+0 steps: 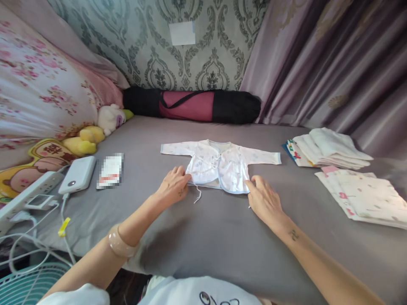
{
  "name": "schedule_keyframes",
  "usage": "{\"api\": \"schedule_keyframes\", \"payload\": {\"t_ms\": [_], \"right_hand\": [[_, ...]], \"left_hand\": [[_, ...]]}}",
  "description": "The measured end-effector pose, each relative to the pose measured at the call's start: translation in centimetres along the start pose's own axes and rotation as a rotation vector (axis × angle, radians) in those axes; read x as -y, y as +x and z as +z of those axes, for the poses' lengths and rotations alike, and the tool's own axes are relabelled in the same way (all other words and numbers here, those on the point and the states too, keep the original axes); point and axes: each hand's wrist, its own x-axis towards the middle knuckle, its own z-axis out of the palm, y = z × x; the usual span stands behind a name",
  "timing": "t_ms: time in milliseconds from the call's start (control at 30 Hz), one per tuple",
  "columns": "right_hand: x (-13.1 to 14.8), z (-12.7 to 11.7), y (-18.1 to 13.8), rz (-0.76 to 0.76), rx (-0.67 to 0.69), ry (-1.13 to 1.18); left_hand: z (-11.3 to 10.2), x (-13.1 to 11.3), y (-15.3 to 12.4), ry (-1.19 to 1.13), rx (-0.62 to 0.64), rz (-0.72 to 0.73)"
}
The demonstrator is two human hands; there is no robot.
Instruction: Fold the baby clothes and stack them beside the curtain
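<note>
A small white baby shirt [206,161] with light blue trim lies spread on the grey bed sheet [203,237], sleeves stretched out to both sides. Its front is overlapped, and a thin white tie string hangs below the hem on the left. My left hand [174,184] pinches the shirt's lower left corner, fingers closed. At the lower right corner, my right hand [262,197] has its thumb and fingers closed on the hem. Part of each corner is hidden under the fingers.
Folded white cloths [332,148] and folded patterned cloths [369,192] lie at right. On the left are a power bank [78,173], a power strip [34,195] with cables, a blurred packet [110,170] and plush toys [110,118]. A black-and-maroon bag [190,105] lies along the wall.
</note>
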Motion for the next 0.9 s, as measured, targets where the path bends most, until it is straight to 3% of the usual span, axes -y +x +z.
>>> {"api": "schedule_keyframes", "payload": {"t_ms": [100, 267, 467, 567, 667, 800, 900], "right_hand": [[0.8, -0.4, 0.5, -0.106, -0.097, 0.015], [3.4, -1.5, 1.7, -0.262, -0.071, 0.062], [5.2, -0.8, 2.5, -0.324, -0.065, 0.120], [5.1, -0.1, 2.9, -0.309, -0.035, 0.198], [4.5, 0.1, 3.6, -0.197, -0.011, 0.343], [3.8, -0.2, 4.6, 0.029, -0.005, 0.594], [3.9, -0.5, 4.6, 0.015, -0.021, 0.654]], "left_hand": [[-0.9, -1.7, 1.0, -0.054, -0.029, 0.090], [-1.1, -5.2, 3.5, -0.115, -0.116, 0.086], [0.6, -7.0, 4.6, -0.158, -0.010, 0.110], [1.6, -7.3, 4.5, -0.208, -0.026, 0.022], [2.2, -7.3, 4.5, -0.286, -0.084, -0.037], [2.6, -7.3, 4.4, -0.341, -0.136, -0.030], [2.9, -7.3, 4.4, -0.301, -0.141, 0.026]]}}
